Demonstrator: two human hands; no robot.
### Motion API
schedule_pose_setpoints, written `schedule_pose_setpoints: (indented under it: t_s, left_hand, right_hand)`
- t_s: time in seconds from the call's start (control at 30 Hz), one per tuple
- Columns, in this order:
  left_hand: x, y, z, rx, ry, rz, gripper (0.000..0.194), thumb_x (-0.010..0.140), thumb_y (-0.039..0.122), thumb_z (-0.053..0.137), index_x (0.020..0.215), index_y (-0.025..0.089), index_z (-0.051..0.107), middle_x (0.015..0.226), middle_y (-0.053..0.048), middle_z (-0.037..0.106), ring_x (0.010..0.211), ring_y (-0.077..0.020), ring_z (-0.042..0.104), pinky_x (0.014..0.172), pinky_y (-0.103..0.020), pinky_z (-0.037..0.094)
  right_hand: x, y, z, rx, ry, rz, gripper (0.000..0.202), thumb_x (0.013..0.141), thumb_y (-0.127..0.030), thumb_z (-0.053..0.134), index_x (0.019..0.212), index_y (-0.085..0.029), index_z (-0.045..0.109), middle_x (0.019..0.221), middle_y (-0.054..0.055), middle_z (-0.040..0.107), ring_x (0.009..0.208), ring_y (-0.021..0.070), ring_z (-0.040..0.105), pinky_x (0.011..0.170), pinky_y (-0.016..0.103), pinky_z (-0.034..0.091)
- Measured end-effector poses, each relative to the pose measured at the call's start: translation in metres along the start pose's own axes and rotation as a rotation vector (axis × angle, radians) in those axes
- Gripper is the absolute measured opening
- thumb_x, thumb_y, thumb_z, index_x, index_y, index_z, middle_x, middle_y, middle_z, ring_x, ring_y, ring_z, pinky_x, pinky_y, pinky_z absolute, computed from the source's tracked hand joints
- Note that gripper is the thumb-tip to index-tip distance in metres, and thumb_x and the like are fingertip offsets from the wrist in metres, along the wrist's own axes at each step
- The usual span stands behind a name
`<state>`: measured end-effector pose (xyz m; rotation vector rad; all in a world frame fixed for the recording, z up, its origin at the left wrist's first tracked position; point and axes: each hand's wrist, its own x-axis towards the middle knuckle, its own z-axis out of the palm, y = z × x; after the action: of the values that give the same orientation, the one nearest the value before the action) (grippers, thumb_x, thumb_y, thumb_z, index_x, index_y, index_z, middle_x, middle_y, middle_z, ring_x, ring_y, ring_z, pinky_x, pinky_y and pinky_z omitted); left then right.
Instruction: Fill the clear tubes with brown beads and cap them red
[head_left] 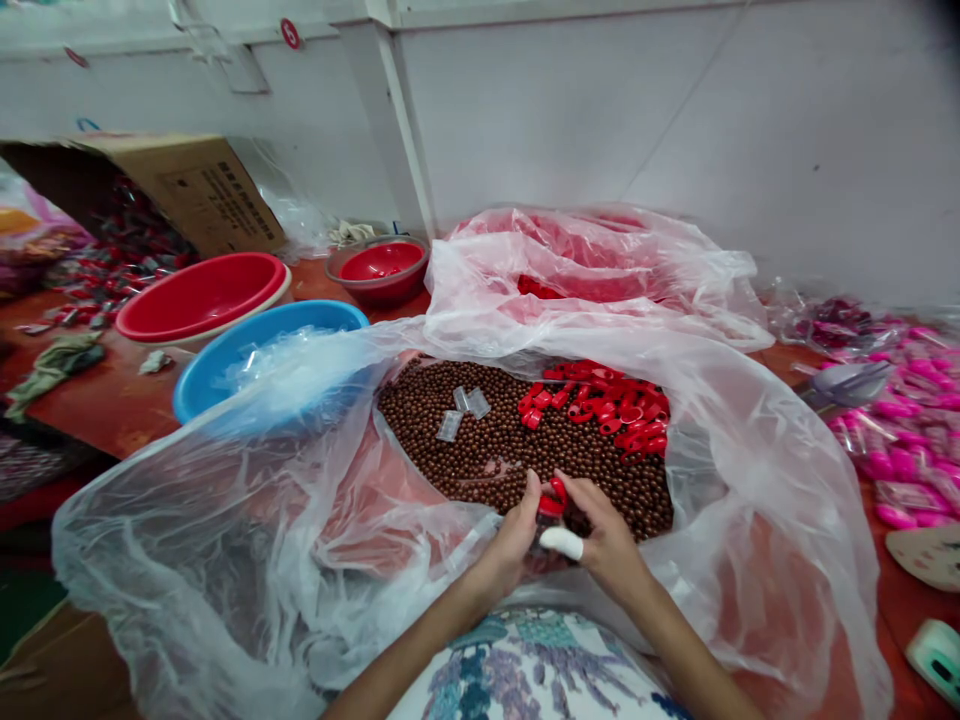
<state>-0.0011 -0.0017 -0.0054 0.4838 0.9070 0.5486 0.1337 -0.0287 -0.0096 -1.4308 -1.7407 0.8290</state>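
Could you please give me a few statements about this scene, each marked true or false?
1. The left hand and right hand hold a red-topped clear case. True.
2. The white finger covering is on the left hand. False: it is on the right hand.
3. Red plastic pieces lie on the brown beads. True.
4. The blue basin stands right of the beads in the picture. False: it stands left of them.
5. Clear plastic pieces lie on the beads. True.

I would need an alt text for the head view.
Both hands hold a small red-topped piece over brown beads in translucent plastic sheeting. Red plastic parts and clear pieces lie on the beads; a blue basin stands at left.
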Motion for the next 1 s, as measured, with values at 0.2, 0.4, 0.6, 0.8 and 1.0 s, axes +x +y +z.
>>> schedule_pose_setpoints:
  t_s: [0.2, 0.4, 0.6, 0.8, 1.0]
  left_hand:
    - [0.001, 0.002, 0.001, -0.072, -0.036, 0.0, 0.054, 0.07, 0.068, 0.045, 0.058, 0.016, 0.048, 0.047, 0.002, 0.048, 0.041, -0.0085, 0.042, 0.043, -0.021, 0.03]
    - [0.002, 0.0, 0.0, -0.065, -0.08, 0.035, 0.05, 0.076, 0.06, 0.039, 0.053, 0.016, 0.045, 0.045, 0.002, 0.046, 0.039, -0.0087, 0.04, 0.041, -0.022, 0.028]
    - [0.002, 0.001, -0.001, -0.087, -0.093, 0.033, 0.042, 0.076, 0.054, 0.041, 0.057, 0.017, 0.046, 0.046, 0.004, 0.044, 0.039, -0.0077, 0.039, 0.041, -0.021, 0.027]
    - [0.003, 0.003, -0.006, -0.107, -0.154, -0.008, 0.038, 0.075, 0.052, 0.041, 0.062, 0.017, 0.046, 0.048, 0.004, 0.044, 0.039, -0.0083, 0.039, 0.042, -0.021, 0.028]
    - [0.004, 0.003, -0.006, -0.139, -0.184, -0.05, 0.031, 0.073, 0.047, 0.043, 0.065, 0.017, 0.044, 0.047, 0.004, 0.044, 0.039, -0.0087, 0.039, 0.042, -0.02, 0.029]
  right_hand:
    - [-0.008, -0.006, 0.01, -0.351, 0.001, -0.218, 0.082, 0.07, -0.037, 0.065, 0.138, -0.016, 0.024, 0.125, 0.016, 0.047, 0.115, 0.0309, 0.044, 0.094, 0.049, 0.04]
    - [-0.005, -0.006, 0.006, -0.401, 0.007, -0.286, 0.066, 0.072, -0.026, 0.058, 0.131, -0.016, 0.032, 0.118, 0.015, 0.052, 0.107, 0.0297, 0.049, 0.089, 0.047, 0.043]
    - [-0.004, -0.012, 0.001, -0.409, -0.058, -0.257, 0.064, 0.069, -0.025, 0.058, 0.128, -0.016, 0.034, 0.12, 0.014, 0.05, 0.106, 0.029, 0.048, 0.089, 0.046, 0.04]
    - [-0.001, -0.018, -0.003, -0.42, -0.071, -0.268, 0.064, 0.068, -0.027, 0.059, 0.126, -0.015, 0.037, 0.119, 0.014, 0.051, 0.105, 0.0277, 0.048, 0.089, 0.043, 0.04]
    - [-0.001, -0.009, -0.003, -0.442, -0.066, -0.319, 0.062, 0.066, -0.028, 0.059, 0.124, -0.013, 0.04, 0.117, 0.014, 0.053, 0.103, 0.028, 0.049, 0.088, 0.043, 0.038]
